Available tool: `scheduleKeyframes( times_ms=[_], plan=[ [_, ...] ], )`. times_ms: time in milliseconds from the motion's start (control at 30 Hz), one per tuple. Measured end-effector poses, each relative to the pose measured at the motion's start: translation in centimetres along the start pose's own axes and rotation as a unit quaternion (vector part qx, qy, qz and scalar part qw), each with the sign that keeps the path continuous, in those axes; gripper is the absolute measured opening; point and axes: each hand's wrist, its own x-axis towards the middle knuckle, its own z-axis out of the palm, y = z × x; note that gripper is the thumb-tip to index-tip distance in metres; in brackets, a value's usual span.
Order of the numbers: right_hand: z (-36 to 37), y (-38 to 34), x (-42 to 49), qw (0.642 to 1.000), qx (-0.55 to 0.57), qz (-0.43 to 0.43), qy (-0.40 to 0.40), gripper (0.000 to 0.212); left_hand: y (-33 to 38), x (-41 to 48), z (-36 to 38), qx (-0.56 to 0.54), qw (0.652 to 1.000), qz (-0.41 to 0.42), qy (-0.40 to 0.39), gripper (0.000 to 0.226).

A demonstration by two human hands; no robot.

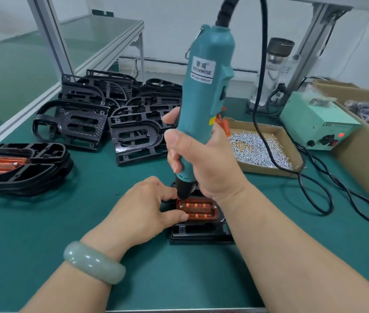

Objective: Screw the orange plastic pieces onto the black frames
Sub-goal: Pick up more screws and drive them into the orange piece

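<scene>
So my right hand [201, 159] grips the screwdriver [208, 82] upright, tip at the far-left corner of the orange piece [198, 210]. It lies crosswise on the black frame [199, 233], and my left hand [142, 211] pinches its left end.

A single wide-angle camera worn on the head looks forward and steeply down over the dark green mat-covered workbench [43, 233]. It sits close: both forearms enter from the near edge, and the left hand [140, 211] holding the translucent orange plastic piece [198, 210] and the right hand [203, 163] round the upright teal electric screwdriver [206, 91] fill the centre. The far white wall [167, 30] tops the frame; straight lines bow at the left and right edges.
</scene>
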Motion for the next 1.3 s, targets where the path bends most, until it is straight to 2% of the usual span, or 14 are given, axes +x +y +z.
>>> scheduleKeyframes(
  times_ms=[200,467,600,700,800,933,1033,1133,1300],
  plan=[
    [0.14,0.12,-0.17,1.0,0.004,-0.001,-0.016,0.016,0.16,-0.08,-0.05,0.007,1.0,0.002,0.0,0.039],
    [-0.47,0.45,-0.36,1.0,0.02,-0.012,0.012,0.015,0.03,-0.02,0.04,0.006,1.0,0.015,0.007,0.036],
    [-0.27,0.58,-0.45,1.0,0.017,-0.01,0.003,0.011,-0.17,0.01,0.2,0.01,1.0,0.007,0.012,0.014],
    [-0.27,0.59,-0.58,1.0,0.017,-0.011,-0.001,0.012,-0.09,0.03,0.22,0.011,1.0,0.008,0.014,0.028],
    [-0.31,0.48,-0.71,1.0,0.006,-0.018,-0.01,0.014,-0.01,0.07,0.21,0.009,1.0,0.004,0.013,0.029],
    [-0.1,0.3,-0.67,0.999,-0.017,-0.008,-0.027,0.015,-0.05,-0.06,0.2,-0.002,1.0,0.0,0.006,0.012],
    [-0.05,0.21,-0.46,0.999,-0.039,0.0,-0.033,0.015,-0.23,-0.09,0.29,0.0,1.0,-0.004,-0.001,0.017],
    [-0.09,0.25,-0.28,0.999,-0.036,-0.003,-0.029,0.017,-0.08,-0.11,0.16,-0.013,1.0,-0.005,0.004,0.012],
    [-0.54,0.54,-0.07,1.0,0.005,-0.009,-0.006,0.018,-0.03,-0.13,0.09,-0.011,1.0,-0.003,0.004,0.034]
  ],
)
